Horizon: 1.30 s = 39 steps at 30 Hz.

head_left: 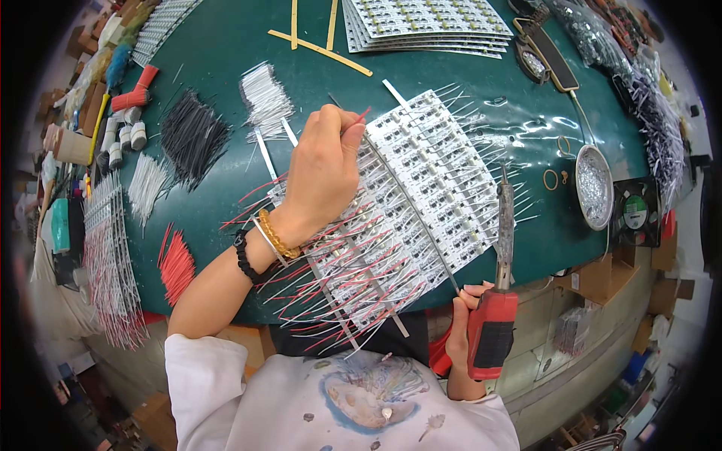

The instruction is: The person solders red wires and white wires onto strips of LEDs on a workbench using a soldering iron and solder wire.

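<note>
A panel of small white circuit boards [444, 169] lies tilted on the green table, with rows of thin wires standing out from it. My left hand [325, 161] is over the panel's upper left part, fingers pinched, a red wire [362, 116] poking out at the fingertips. A thin dark strip [412, 210] crosses the panel from near those fingers down to my right hand [460, 334]. That hand is around the red-handled soldering iron [492, 331], whose tip points away from me. Its fingertips touch or nearly touch the strip's lower end. Red and white wires [353, 274] fan out over the near left boards.
Bundles of black wires [194, 137], white wires [267, 98] and red wires [177, 267] lie left. Stacked board panels [429, 26] sit at the far side. A metal dish of silvery bits [594, 186], a small fan [635, 212] and an iron stand [532, 62] are right.
</note>
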Each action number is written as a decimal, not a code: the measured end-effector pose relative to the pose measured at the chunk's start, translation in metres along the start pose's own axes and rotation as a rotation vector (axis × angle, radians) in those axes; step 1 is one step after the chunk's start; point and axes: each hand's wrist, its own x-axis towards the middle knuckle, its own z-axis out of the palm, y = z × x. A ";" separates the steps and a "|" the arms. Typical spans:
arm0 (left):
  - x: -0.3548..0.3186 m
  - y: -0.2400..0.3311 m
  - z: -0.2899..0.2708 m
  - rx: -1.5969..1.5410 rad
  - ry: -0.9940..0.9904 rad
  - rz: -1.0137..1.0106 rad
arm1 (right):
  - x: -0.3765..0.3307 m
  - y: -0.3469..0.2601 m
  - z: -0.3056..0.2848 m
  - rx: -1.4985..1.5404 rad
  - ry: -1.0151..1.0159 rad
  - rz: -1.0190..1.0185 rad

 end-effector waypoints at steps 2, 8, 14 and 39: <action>0.000 -0.002 0.000 0.094 0.061 0.121 | 0.001 0.005 0.001 -0.027 0.038 -0.090; -0.006 0.002 -0.001 0.256 0.096 0.251 | 0.002 0.000 0.003 0.075 0.064 -0.134; -0.011 0.007 -0.007 0.309 -0.010 0.211 | -0.001 0.000 0.000 0.163 0.051 -0.090; -0.045 0.023 -0.031 0.159 -0.420 0.388 | 0.008 -0.017 -0.029 0.142 0.043 0.048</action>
